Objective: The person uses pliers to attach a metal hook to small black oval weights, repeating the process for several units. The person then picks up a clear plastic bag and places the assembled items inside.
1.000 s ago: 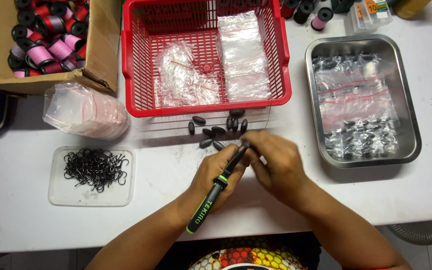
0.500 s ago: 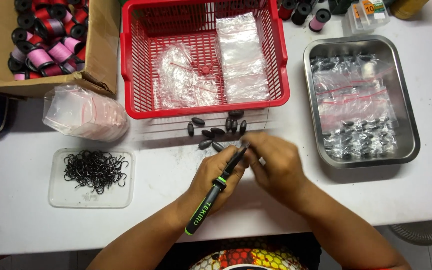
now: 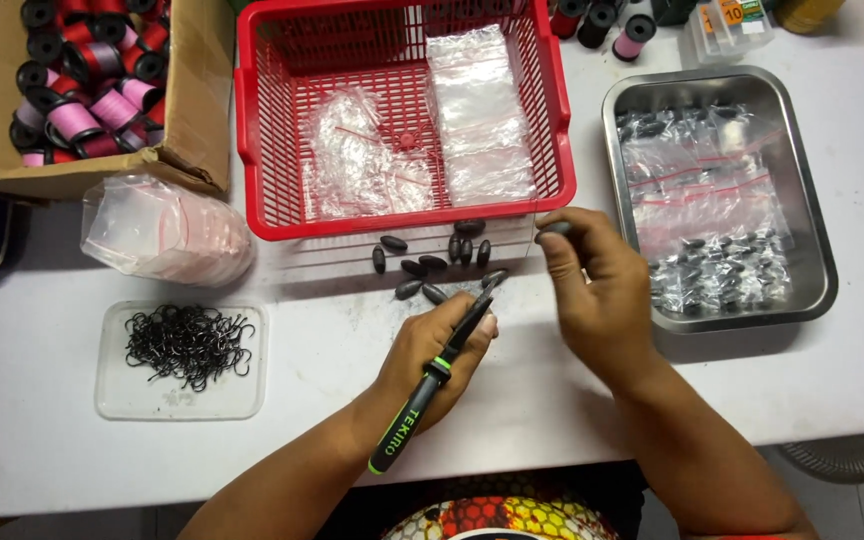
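My left hand (image 3: 437, 352) grips black pliers with a green-trimmed handle (image 3: 422, 400), their tip near a dark oval sinker (image 3: 495, 277) on the white table. My right hand (image 3: 597, 290) is raised to the right of the pliers, pinching a small dark piece (image 3: 552, 228) between thumb and forefinger; a thin line seems to run down from it. Several loose dark sinkers (image 3: 432, 262) lie just in front of the red basket (image 3: 252, 150).
The red basket holds clear plastic bags (image 3: 480, 110). A steel tray (image 3: 812, 250) at right holds bagged sinkers. A clear lid with black hooks (image 3: 187, 345) lies at left, a bag stack (image 3: 167, 230) above it, a cardboard box of spools (image 3: 72, 80) at far left.
My hands were together over the pliers' tip. Now my right hand has pulled away up and to the right with the small piece; the left hand still holds the pliers.
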